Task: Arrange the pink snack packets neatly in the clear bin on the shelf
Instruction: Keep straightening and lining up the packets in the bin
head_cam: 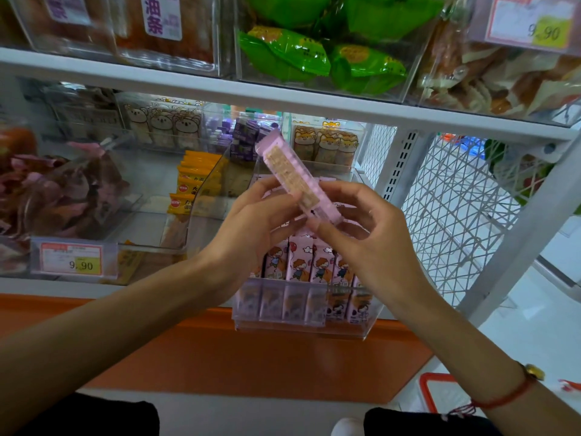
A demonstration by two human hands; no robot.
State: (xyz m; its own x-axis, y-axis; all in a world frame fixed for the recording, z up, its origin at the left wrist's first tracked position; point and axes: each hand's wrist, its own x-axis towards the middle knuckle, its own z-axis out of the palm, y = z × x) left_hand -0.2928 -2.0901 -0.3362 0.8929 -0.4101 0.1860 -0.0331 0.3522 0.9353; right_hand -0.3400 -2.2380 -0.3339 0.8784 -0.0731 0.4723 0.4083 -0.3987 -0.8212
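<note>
A long pink snack packet (290,171) with a clear window on biscuit pieces is held tilted above the clear bin (301,328), its far end pointing up and left. My left hand (257,215) grips its lower part from the left. My right hand (361,228) pinches its near end from the right. Below my hands, several pink packets (301,262) with cartoon children stand upright in rows inside the bin, which juts past the shelf's front edge.
Left of the bin stand a clear bin of orange packets (191,180) and a price tag (72,262). Behind are bear-print packets (166,124), purple packets (245,136) and fox-print packets (327,143). A white wire mesh side panel (456,215) stands at the right. Green bags (314,55) fill the upper shelf.
</note>
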